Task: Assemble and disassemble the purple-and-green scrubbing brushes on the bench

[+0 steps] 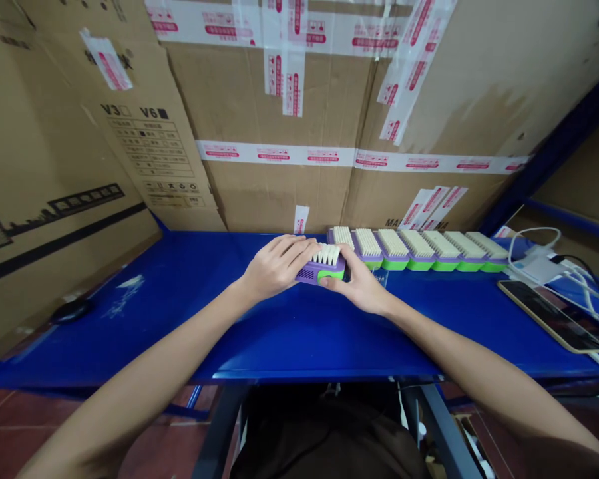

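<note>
A purple and green brush (320, 271) with pale bristles is held between both hands above the blue table. My left hand (280, 264) lies over its left end, fingers bent across the bristles. My right hand (355, 283) grips the right end, with the thumb on the green part at the front. Just behind and to the right, a row of several similar brushes (418, 247) stands along the back of the table, bristles up.
The blue table (299, 339) backs onto taped cardboard (279, 193). At the right lie a phone (552, 316) and a white device with cables (542, 266). A black round object (72, 310) sits at the left edge.
</note>
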The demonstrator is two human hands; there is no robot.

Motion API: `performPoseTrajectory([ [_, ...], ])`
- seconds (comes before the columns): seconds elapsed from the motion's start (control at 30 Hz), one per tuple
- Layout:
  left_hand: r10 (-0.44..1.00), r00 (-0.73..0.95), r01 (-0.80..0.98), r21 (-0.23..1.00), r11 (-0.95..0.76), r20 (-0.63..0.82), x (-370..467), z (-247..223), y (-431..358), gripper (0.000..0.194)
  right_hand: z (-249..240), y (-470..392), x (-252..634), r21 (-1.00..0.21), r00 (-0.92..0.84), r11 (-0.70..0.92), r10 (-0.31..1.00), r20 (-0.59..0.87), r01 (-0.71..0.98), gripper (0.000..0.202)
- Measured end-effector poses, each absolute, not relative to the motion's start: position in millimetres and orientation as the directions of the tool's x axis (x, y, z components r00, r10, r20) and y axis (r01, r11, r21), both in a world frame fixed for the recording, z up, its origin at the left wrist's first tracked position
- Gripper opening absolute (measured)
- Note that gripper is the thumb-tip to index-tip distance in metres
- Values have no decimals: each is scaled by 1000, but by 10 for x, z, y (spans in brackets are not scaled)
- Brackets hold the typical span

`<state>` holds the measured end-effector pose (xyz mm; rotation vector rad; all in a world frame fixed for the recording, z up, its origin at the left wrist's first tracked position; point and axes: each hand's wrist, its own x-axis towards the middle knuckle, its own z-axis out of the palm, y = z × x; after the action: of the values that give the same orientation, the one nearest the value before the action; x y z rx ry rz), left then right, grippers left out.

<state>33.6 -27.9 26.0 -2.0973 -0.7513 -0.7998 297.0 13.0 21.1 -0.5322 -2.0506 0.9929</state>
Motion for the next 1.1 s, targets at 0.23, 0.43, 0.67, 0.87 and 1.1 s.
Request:
performPoseTrajectory([
  [0.23, 205, 619, 702, -416, -577, 758, 351, 299, -327, 61, 281, 84, 3012, -725, -579, 683, 626, 522, 85, 48],
  [0.43, 201, 627, 699, -429, -573, 753, 343, 284, -312, 63, 293, 92, 3017, -739, -596, 671, 618, 512, 60, 46],
  [0.67, 179, 621, 690, -423, -588, 763, 313, 261, -289, 63, 279, 123, 3012, -723, -586, 689, 605, 539, 45, 47],
  [0.87, 126, 599, 670, -408, -620, 791, 347, 274, -311, 67, 298, 83, 3021, -704, -582, 707, 603, 545, 74, 47],
  [1.1, 83, 581, 663, -412, -626, 809, 348, 285, -362, 58, 360, -86, 3007, -655, -521, 751, 594, 613, 86, 45],
])
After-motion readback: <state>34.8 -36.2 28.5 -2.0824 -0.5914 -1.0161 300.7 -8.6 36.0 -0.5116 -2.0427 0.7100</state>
